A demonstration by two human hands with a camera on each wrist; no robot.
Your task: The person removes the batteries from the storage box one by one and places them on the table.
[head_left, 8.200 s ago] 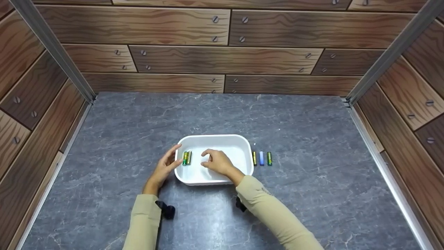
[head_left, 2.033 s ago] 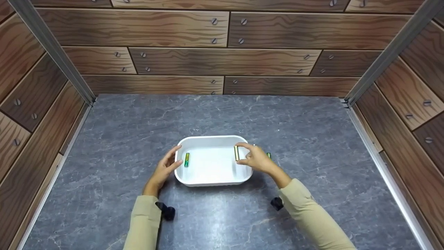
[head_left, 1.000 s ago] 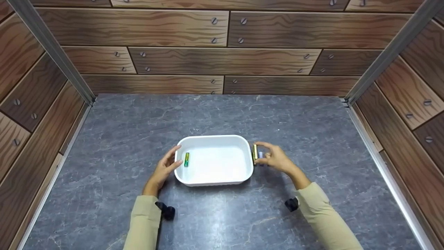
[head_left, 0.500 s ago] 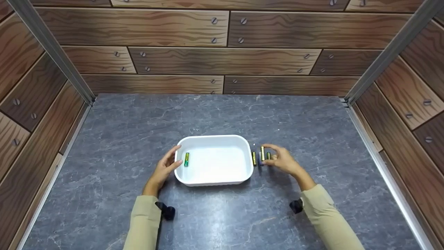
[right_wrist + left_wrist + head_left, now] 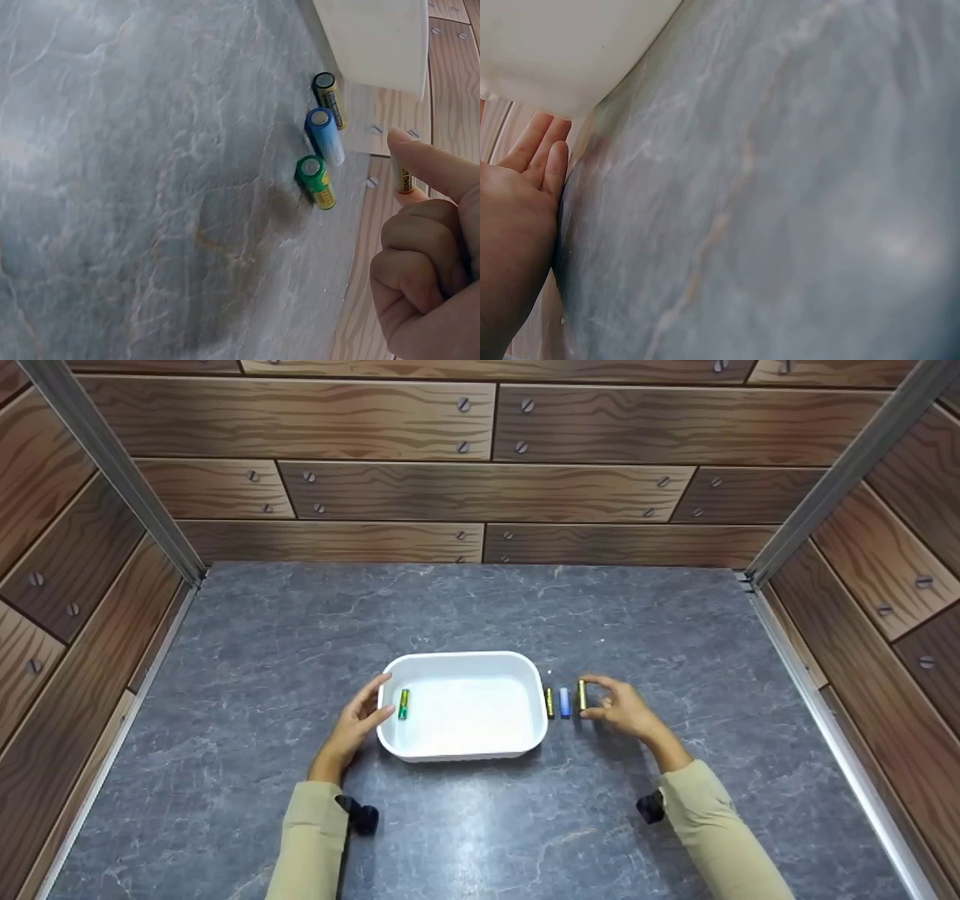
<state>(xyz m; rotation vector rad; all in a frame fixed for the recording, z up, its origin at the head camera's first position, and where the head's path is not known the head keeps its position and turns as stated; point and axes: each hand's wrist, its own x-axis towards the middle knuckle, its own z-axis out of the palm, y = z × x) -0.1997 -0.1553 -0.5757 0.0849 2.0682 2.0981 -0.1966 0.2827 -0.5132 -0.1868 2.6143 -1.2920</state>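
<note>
My right hand (image 5: 624,709) pinches a gold-and-black battery (image 5: 582,697) between thumb and forefinger, end to end, above the table right of the white tub (image 5: 465,756). Its other fingers are curled in the right wrist view. Below it on the table, a black-and-gold battery (image 5: 330,102), a blue battery (image 5: 325,136) and a green-and-yellow battery (image 5: 316,183) lie in a row; the held one covers the green one in the head view. My left hand (image 5: 355,726) touches the tub's left end with fingers extended. One green-and-yellow battery (image 5: 403,705) lies inside the tub at the left.
The grey marbled table (image 5: 285,630) reaches to plank-patterned walls (image 5: 375,487) at the back and both sides. Metal posts (image 5: 120,472) frame the corners. A small white speck (image 5: 550,671) lies behind the battery row.
Two batteries lay in the tub at first; one is now in my right hand, which has moved out over the rim and rightward past the row. My left hand has stayed put.
</note>
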